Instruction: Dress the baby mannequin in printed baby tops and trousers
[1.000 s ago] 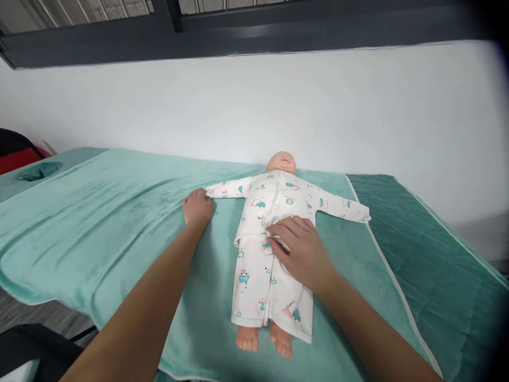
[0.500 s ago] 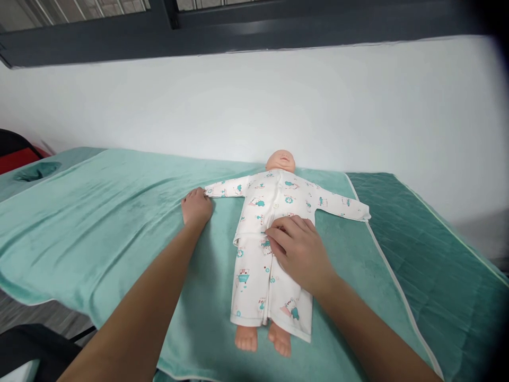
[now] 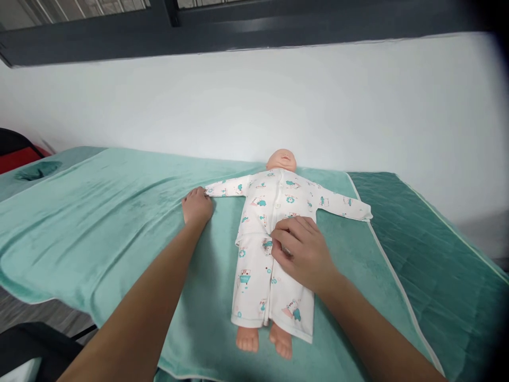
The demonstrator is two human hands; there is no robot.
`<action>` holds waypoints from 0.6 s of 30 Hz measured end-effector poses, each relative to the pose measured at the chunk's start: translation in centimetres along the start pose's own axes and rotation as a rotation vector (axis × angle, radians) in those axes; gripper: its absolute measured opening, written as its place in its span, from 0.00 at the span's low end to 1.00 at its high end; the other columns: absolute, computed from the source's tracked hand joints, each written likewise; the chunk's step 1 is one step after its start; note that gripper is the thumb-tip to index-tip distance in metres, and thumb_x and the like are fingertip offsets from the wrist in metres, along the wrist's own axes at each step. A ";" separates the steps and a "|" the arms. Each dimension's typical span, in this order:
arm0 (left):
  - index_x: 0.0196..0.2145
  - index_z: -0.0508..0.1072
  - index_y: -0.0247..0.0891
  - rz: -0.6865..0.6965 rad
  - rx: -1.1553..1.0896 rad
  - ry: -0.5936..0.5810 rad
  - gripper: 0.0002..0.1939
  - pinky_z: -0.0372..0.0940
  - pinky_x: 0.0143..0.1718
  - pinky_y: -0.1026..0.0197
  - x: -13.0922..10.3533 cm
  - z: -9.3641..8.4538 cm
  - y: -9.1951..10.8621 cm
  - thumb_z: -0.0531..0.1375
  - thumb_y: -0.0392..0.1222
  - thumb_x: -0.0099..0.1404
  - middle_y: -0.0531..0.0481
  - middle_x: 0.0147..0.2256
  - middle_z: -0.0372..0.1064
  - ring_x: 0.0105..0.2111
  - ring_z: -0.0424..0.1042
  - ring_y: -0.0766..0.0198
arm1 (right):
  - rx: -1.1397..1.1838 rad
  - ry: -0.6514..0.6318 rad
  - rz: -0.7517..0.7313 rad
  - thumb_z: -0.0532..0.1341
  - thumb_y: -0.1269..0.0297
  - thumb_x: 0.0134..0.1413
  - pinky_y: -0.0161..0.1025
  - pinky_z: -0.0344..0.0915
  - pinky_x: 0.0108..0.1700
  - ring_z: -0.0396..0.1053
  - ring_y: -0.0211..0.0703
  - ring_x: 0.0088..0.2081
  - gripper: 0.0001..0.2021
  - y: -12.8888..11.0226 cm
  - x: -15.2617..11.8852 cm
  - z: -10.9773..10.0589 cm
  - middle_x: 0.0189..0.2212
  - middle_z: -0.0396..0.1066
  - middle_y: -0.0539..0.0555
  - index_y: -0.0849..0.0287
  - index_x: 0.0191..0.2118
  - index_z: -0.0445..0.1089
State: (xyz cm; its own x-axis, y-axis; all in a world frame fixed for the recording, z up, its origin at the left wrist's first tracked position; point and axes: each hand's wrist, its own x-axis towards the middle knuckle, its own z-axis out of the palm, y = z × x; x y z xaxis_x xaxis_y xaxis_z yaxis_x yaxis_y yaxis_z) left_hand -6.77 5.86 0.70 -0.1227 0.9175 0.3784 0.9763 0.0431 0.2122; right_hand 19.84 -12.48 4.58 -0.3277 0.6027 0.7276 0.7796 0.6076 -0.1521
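Since one second ago, the fingers of the right hand (image 3: pixel 303 253) have been curled in more at the bottom edge of a white cloth shirt (image 3: pixel 260 207) with small green and pink pictures. Whether cloth is pinched cannot be told. The left hand (image 3: pixel 198 207) is kept at one sleeve's end, its grip hidden. Shirt and matching white pants (image 3: pixel 250 292) are worn by a pink baby doll (image 3: pixel 281 160), laid face up on a fuzzy mint-green blanket (image 3: pixel 131 212).

Doll clothes (image 3: pixel 260 225): white, small teal and pink prints, some maybe boats, hard to resolve. Blanket (image 3: pixel 119 212): plain mint, whitish edging. Quilted sheet (image 3: pixel 429 249), frame right: darker teal. Wall (image 3: pixel 222 106): white.
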 end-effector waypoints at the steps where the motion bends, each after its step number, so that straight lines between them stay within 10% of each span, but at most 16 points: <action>1: 0.50 0.70 0.41 -0.001 0.003 -0.002 0.18 0.60 0.52 0.47 0.0 0.0 0.0 0.47 0.38 0.68 0.41 0.53 0.71 0.54 0.67 0.48 | 0.005 0.019 -0.002 0.58 0.76 0.55 0.45 0.61 0.43 0.66 0.43 0.37 0.07 0.0 0.0 0.0 0.34 0.71 0.52 0.57 0.35 0.69; 18: 0.50 0.70 0.42 -0.005 0.006 -0.016 0.18 0.59 0.52 0.47 -0.1 -0.1 0.1 0.47 0.38 0.68 0.41 0.52 0.71 0.54 0.67 0.48 | 0.093 -0.155 0.047 0.57 0.74 0.58 0.47 0.59 0.46 0.64 0.46 0.42 0.06 0.1 0.3 -0.3 0.38 0.70 0.53 0.57 0.36 0.66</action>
State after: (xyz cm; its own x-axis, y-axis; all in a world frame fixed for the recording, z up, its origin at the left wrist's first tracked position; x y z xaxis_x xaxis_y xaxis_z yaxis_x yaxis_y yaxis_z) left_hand -6.72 5.75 0.79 -0.1249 0.9233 0.3631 0.9767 0.0500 0.2089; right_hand 19.98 -12.43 5.01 -0.3758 0.6996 0.6077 0.7456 0.6177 -0.2501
